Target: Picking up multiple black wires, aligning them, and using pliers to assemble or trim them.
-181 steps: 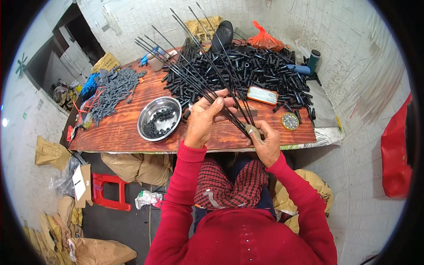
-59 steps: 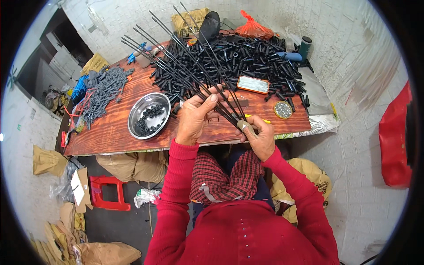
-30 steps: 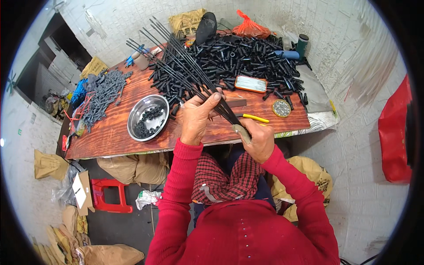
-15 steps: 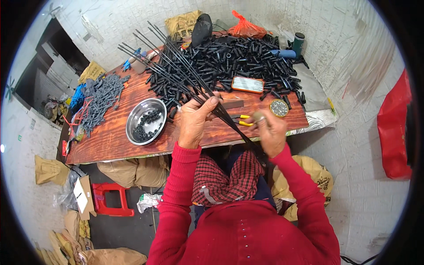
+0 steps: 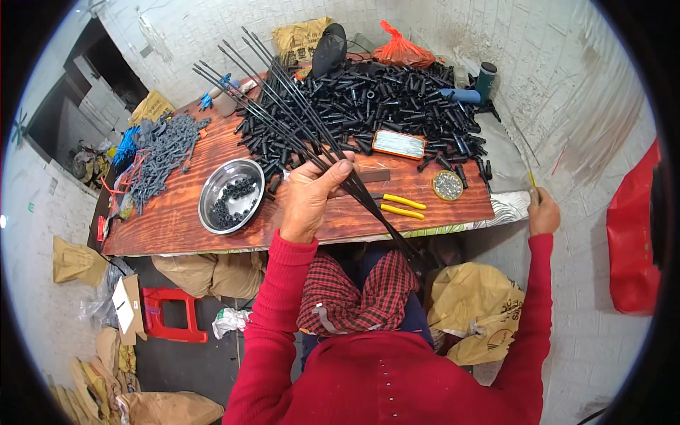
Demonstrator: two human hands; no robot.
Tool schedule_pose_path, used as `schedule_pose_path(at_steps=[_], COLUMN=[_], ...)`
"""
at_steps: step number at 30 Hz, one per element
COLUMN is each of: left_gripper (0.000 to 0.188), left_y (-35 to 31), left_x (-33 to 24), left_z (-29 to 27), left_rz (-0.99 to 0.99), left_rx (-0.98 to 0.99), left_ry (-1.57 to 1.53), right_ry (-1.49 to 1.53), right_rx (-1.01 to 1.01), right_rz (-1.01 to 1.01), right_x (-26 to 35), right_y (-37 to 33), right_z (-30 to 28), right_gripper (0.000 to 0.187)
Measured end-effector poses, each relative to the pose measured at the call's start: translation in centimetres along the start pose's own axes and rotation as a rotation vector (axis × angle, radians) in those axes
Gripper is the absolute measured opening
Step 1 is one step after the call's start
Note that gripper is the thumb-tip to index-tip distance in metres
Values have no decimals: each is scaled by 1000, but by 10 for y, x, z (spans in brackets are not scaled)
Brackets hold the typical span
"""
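Note:
My left hand (image 5: 309, 195) is closed round a bundle of thin black rods (image 5: 297, 134), above the front edge of the table. Their far ends fan out over the tabletop and their near ends come together by my knees. At the table's right corner my right hand (image 5: 544, 212) has its fingers closed on a slim yellow-handled tool (image 5: 532, 178); a thin shaft seems to run up from it. Yellow-handled pliers (image 5: 404, 207) lie just right of the rods. Left of my left hand, a steel bowl (image 5: 206, 205) holds small black rings.
A large heap of black tubular parts (image 5: 404, 103) covers the back of the wooden table (image 5: 159, 230). Grey parts (image 5: 166, 152) are piled at left. An orange-rimmed tin (image 5: 399, 144) and a round tin of small metal pieces (image 5: 447, 185) stand at right. A red stool (image 5: 173, 333) is below.
My right hand has moved from beside the rods out to the right corner of the table and closed on the yellow-handled tool. My left hand still holds the rods in nearly the same place.

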State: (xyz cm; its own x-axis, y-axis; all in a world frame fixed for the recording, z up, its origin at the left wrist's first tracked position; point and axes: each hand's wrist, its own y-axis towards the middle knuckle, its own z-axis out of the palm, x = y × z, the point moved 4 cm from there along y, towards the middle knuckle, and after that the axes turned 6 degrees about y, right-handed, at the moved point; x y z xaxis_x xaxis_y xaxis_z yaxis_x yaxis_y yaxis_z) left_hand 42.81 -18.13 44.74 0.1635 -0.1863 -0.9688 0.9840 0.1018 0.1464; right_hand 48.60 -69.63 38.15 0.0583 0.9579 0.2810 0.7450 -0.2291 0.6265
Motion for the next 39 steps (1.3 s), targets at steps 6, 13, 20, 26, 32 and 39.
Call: schedule_pose_path(at_steps=[6,13,20,26,32,39], left_gripper=[22,24,26,25,25,27], left_y=[-1,-2,1,1,-21,-37], left_x=[1,3,10,17,7,6], left_z=[3,6,1,6,8,-1], left_rz=[-38,-44,-78,-72,-58,-19], left_rx=[-10,-15,-3,23,-1,-17], left_ry=[20,-10,-17,-35,-36,-98], right_ry=[-5,-159,-197,819,1192,1332], right_rx=[111,240,160,761,1203,1262], right_rz=[28,35,-107,-191,-462,-96], right_x=[-3,-5,13,144,305,346], right_y=[43,80,67,17,-73,-112], right_z=[97,165,125,62,-20,-37], right_gripper=[19,14,14,30,26,17])
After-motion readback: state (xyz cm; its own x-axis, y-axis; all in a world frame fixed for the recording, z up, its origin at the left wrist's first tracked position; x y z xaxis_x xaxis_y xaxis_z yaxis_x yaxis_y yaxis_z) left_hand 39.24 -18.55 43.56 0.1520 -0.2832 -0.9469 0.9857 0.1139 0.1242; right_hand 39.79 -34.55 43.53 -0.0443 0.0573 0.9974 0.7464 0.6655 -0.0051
